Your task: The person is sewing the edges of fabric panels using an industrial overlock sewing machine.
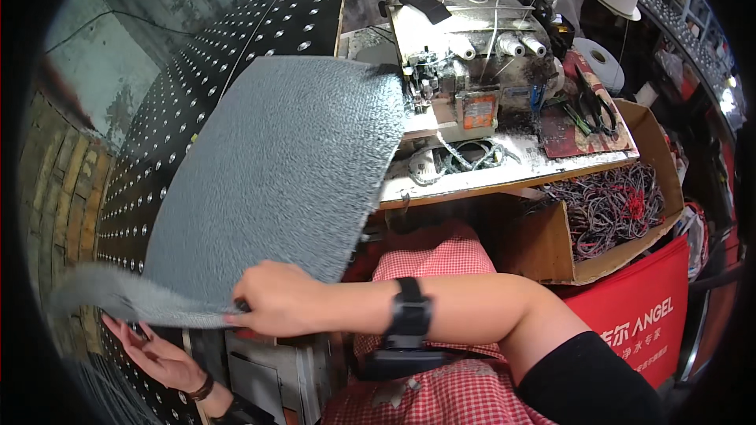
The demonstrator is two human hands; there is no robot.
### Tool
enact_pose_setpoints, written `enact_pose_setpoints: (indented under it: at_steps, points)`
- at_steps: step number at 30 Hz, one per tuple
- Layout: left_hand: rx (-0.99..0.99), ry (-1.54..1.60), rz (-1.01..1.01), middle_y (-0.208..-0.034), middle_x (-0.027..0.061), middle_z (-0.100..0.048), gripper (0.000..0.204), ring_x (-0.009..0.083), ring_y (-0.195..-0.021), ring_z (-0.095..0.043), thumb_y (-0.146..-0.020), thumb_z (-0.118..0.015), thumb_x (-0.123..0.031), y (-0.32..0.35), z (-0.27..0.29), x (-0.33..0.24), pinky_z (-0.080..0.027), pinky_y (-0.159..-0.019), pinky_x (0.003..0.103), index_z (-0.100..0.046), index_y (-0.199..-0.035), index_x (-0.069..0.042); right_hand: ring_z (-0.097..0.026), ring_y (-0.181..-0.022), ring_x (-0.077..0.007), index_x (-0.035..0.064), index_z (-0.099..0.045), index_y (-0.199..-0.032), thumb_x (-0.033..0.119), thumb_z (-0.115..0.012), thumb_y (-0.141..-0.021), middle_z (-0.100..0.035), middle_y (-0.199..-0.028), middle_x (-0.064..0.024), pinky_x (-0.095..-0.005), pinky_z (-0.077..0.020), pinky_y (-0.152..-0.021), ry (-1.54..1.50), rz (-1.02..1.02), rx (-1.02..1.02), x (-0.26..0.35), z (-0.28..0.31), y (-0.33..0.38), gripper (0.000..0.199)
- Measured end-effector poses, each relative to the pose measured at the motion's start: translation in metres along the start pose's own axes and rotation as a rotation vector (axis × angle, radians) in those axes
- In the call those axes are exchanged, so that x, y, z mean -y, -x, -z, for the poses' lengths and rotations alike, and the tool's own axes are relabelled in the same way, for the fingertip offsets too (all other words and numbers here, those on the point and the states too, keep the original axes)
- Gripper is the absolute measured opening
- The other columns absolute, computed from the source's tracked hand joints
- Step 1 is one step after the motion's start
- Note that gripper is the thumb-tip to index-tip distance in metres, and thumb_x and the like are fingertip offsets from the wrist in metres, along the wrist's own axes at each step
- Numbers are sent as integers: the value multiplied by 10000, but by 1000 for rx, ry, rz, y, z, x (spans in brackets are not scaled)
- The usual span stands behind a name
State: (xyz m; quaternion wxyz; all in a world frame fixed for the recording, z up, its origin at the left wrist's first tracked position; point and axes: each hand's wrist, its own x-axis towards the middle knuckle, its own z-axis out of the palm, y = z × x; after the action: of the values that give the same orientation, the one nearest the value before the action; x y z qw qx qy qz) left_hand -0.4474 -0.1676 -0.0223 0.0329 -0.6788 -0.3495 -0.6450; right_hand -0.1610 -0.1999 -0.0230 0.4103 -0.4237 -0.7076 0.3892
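A grey, textured floor mat slopes from the sewing machine down toward me, its far right corner beside the needle area. My right hand reaches across my body and is closed on the mat's near edge. The near left end of the mat curls over and is smeared by motion. Just under that curl is my left hand, palm up, fingers stretched out and apart. Whether its fingertips touch the mat I cannot tell.
Thread cones stand beside the machine. Pliers lie on a red pad at the table's right. Below, a cardboard box holds tangled trimmings. A black panel with shiny studs runs along the left. A red bag stands at right.
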Motion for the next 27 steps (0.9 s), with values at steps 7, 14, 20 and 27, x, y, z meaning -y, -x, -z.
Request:
enact_pose_setpoints:
  at_steps: [7, 14, 20, 27]
  points:
    - [-517, 589, 985, -1417, 151, -302, 708, 334, -1277, -326, -891, -338, -540, 47, -53, -36, -299, -1026, 470, -294, -1368, -19, -446, -520, -66, -37, -638, -774, 334, -626, -849, -538, -542, -49, -271, -359, -468, -464, -99, 250, -11, 54, 75, 379]
    - [-573, 555, 1136, -1415, 169, -295, 710, 360, -1281, -296, -849, -413, -491, 52, -16, -24, -283, -1027, 474, -302, -1354, -5, -573, -776, -122, -3, -576, -1154, 154, -681, -787, -617, -988, -126, -246, -459, -668, -206, -218, -1015, -72, 139, 81, 412]
    - [-510, 601, 1153, -1399, 176, -310, 696, 362, -1267, -313, -855, -438, -467, 57, 53, -37, -273, -1024, 488, -289, -1359, -11, -581, -941, -138, -11, -529, -1214, 108, -647, -784, -591, -1129, -163, -263, -462, -830, -195, -113, -938, -100, 127, 76, 461]
    - [-383, 517, 1136, -1409, 170, -295, 707, 356, -1276, -300, -856, -416, -492, 88, 58, -39, -265, -1030, 489, -275, -1368, -24, -570, -995, -132, -2, -528, -1222, 58, -597, -818, -590, -1158, -151, -246, -465, -834, -123, -111, -912, -108, 110, 101, 415]
